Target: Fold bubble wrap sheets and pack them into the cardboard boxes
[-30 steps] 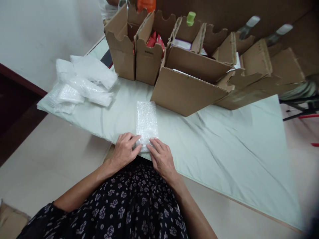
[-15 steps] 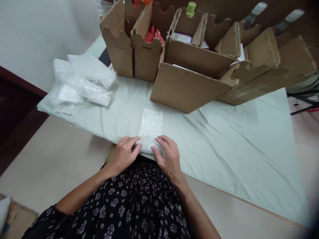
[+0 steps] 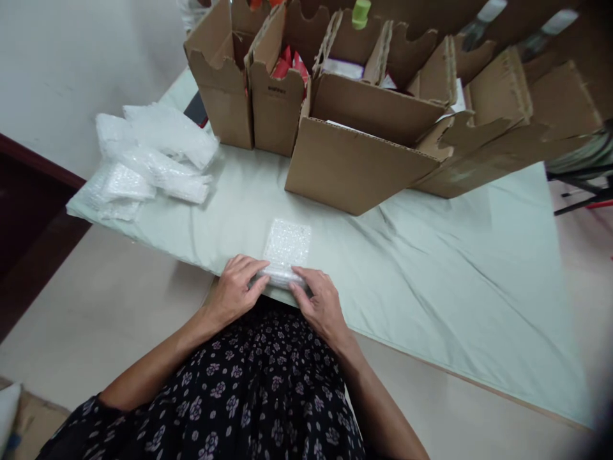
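A short strip of clear bubble wrap [image 3: 288, 241] lies on the pale green cloth near the table's front edge. Its near end is rolled or folded over into a thicker band. My left hand [image 3: 238, 286] pinches the left end of that band between thumb and fingers. At the right end, my right hand [image 3: 320, 299] grips it the same way. Whether anything is wrapped inside the fold cannot be seen.
A loose pile of bubble wrap [image 3: 153, 153] rests on the table's left end. Several cardboard boxes [image 3: 359, 166] stand in a row along the back, some with red or white packets inside. A green-capped item [image 3: 361, 14] rises behind them. The table's cloth [image 3: 479, 275] is wrinkled.
The bubble wrap's near end has been rolled further away from me, so its flat part is shorter. Both hands keep their hold. The view has shifted slightly.
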